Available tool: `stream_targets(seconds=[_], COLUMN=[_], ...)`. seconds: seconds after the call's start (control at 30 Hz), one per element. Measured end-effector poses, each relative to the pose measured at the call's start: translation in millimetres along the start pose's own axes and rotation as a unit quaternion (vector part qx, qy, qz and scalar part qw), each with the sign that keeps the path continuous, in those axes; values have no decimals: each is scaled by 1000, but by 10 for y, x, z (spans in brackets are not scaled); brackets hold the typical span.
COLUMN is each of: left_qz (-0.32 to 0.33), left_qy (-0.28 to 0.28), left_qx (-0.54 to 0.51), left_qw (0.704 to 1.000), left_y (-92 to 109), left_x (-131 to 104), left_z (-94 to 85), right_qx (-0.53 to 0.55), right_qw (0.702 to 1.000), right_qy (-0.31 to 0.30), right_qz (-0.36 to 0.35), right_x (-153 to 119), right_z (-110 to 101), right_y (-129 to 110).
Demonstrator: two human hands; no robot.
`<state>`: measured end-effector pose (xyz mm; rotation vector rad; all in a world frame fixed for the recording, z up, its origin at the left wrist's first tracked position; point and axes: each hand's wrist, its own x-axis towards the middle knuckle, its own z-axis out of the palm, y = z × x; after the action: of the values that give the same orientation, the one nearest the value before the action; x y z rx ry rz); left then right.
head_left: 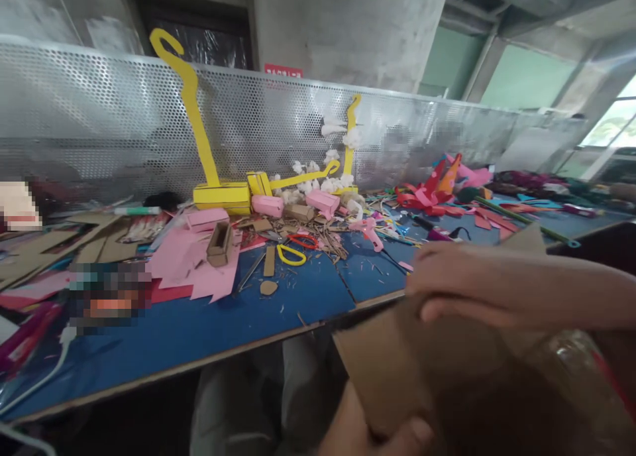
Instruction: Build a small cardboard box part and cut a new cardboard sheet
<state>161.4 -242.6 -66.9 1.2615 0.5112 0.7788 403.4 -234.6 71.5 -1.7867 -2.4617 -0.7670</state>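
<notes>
While my left hand (358,435) and right hand (444,280) are gripping flat cardboard (392,376), scraps (334,242) are littering a blue table (313,287) before perforated metal (278,124) and concrete (348,25).

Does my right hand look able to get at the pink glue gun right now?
Probably yes: the pink glue gun lies ahead on the table, nothing tall between, though the right hand would likely have to release the cardboard first.
</notes>
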Motion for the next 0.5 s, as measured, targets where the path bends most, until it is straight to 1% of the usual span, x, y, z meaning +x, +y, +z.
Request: stream_targets(seconds=[0.07, 0.13, 0.2, 0.27, 0.33, 0.37, 0.43, 0.5], left_qz=[-33, -33, -36, -48, -53, -44, -12, 20], left_qy=[96, 181, 252, 290, 288, 272, 230, 160], left_qx=[-88, -138, -149, -172, -195, -190, -143, -83], left_qw=[991, 973, 956, 940, 936, 942, 963, 983], left_y=[33, 56, 58, 32, -15, -42, -94, -133], left_x=[-81, -97, -62, -9, 28, 33, 13, -35], left_z=[-99, -184, -249, -304, -360, -390, -446, -476], right_qx=[-7, -10, -13, -19, -31, -38, -49, -53], right_qw=[1000, 999, 997, 994, 992, 992, 992, 994], right_qy=[10, 14, 18, 24, 25, 27, 30, 34], right_qz=[-20, -48, -78, -107, -119, -119, -113, -92], right_x=[607, 1034, 1277, 1393, 1445, 1461, 1486, 1509], right_z=[-171, -326, -424, -451, -422, -395, -338, -292], right_y=[-219, -489, -735, -907, -994, -1010, -1003, -964])
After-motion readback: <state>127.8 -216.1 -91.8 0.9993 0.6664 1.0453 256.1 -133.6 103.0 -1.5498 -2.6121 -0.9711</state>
